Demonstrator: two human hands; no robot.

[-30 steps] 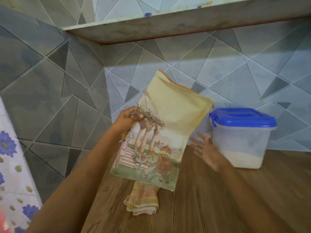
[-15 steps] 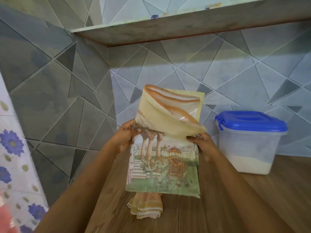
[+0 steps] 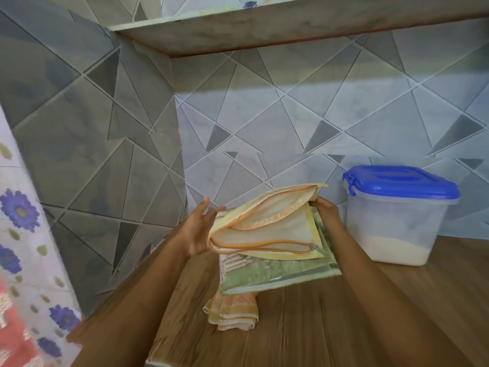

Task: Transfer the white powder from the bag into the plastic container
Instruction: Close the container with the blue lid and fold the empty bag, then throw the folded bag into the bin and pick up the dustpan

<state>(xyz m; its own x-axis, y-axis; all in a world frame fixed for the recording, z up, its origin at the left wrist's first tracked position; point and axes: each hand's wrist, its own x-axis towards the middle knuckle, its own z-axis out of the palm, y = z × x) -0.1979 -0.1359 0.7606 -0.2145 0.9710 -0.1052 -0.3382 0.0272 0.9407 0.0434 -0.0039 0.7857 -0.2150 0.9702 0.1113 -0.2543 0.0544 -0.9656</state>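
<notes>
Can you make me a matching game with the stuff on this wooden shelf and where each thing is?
Things:
1. bag
2. lid
3. white powder
4. folded cloth

Places:
A. at the bottom of the plastic container
B. lying on the wooden shelf under the bag
C. between the two hands
D. shut on top of the container

Pairs: 1-C, 2-D, 3-A, 4-B

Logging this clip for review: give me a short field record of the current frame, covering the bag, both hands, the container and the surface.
bag: printed zip bag, folded over, lying low over the wooden counter
left hand: open, flat against the bag's left edge
right hand: grip on the bag's far right corner
container: clear plastic, blue lid on, white powder in the bottom
other: folded cloth under the bag
</notes>
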